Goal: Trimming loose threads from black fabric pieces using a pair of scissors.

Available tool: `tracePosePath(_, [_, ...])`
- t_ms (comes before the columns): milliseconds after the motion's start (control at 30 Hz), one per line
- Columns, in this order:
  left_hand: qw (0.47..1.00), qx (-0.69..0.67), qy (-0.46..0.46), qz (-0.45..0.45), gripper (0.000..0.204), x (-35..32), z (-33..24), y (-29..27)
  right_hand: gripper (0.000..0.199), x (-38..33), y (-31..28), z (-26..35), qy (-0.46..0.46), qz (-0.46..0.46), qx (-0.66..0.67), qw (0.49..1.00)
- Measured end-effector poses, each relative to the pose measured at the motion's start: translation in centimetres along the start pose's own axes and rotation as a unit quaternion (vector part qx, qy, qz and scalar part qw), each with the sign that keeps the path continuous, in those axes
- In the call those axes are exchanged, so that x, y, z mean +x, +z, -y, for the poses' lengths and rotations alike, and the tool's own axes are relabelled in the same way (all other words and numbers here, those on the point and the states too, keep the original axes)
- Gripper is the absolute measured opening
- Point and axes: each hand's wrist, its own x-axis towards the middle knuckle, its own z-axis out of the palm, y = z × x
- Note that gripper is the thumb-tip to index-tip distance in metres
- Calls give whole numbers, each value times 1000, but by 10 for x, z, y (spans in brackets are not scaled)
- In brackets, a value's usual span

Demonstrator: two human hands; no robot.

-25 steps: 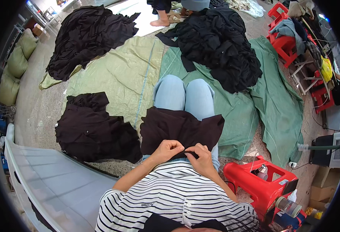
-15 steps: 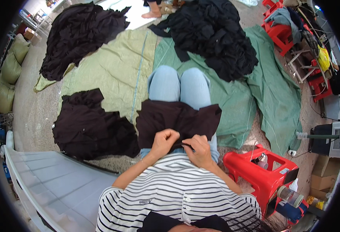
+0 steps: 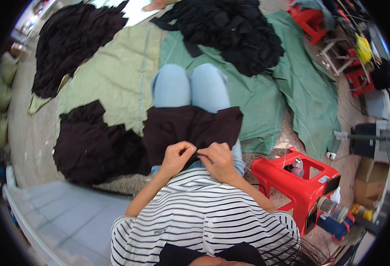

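Note:
A dark brown cloth garment piece lies spread over my lap, across light blue jeans. At its near edge, my left hand pinches the fabric between thumb and fingers. Close beside it, my right hand also has its fingertips closed on that edge. The fingertips almost meet, and whatever small detail lies between them is too fine to make out. Left of my lap rests a heap of similar dark brown pieces.
Larger dark heaps lie ahead, brown cloth at left and black cloth at right, on a pale green sheet and a green sheet. A red stool holding a glass jar stands at right; a grey-white panel is at left.
The view has shifted slightly, so everything sits a little further left and higher. My fingertips have come closer together at the cloth's edge, and my right fingers have changed their pinch.

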Motion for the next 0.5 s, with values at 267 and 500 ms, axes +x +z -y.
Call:
tracePosePath(267, [999, 25, 15, 29, 12, -6, -6, 1, 20, -8, 3, -3, 14, 0, 29, 999])
tracePosePath(500, [999, 25, 9, 45, 16, -7, 4, -4, 18, -8, 4, -4, 9, 7, 36, 999])
